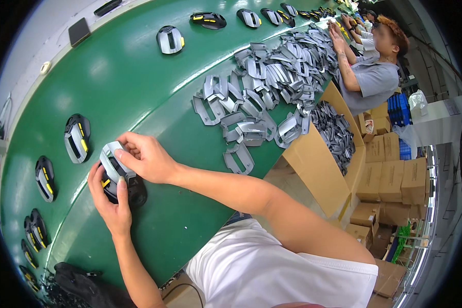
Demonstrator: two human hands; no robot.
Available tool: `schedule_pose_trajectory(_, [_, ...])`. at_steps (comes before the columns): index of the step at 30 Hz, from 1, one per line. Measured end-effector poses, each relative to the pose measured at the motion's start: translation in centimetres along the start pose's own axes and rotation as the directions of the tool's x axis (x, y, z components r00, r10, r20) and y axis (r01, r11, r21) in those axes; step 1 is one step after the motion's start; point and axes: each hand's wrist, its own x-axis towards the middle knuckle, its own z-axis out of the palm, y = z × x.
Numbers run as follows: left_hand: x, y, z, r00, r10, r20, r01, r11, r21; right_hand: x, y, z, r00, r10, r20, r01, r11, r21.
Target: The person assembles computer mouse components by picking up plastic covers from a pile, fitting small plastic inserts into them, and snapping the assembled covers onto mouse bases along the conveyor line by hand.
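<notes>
Both of my hands hold one black computer mouse body (pixel 131 191) with yellow accents on the green conveyor belt (pixel 138 87). My left hand (pixel 110 203) cups the mouse from below. With its fingertips, my right hand (pixel 149 156) presses a silver-grey plastic cover frame (pixel 110 161) onto the top of the mouse. A pile of the same grey cover frames (pixel 264 87) lies on the belt to the right, within arm's reach.
Several assembled black-and-grey mice (pixel 77 137) lie spaced along the belt on the left and far side. An open cardboard box (pixel 333 138) of dark parts stands beside the belt. Another person (pixel 369 66) works further along. Stacked cartons (pixel 395 174) sit at right.
</notes>
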Motion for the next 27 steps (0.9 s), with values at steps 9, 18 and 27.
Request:
schedule_pose_trajectory(9, [-0.13,-0.69,-0.13,1.0,0.007,-0.005,-0.007,1.0,0.018,0.04,-0.2,0.2,1.0,0.005,-0.001,-0.005,1.0,0.015])
schedule_pose_trajectory(18, [-0.15,-0.55,-0.14,1.0,-0.017,-0.015,0.017,1.0,-0.004,-0.02,-0.04,0.24,1.0,0.003,0.011,-0.003,1.0,0.023])
schedule_pose_trajectory(27, [-0.08,-0.89,0.03,0.999,-0.02,-0.027,0.02,1.0,-0.023,0.27,0.36,0.11,1.0,0.021,0.009,-0.022,0.988,0.153])
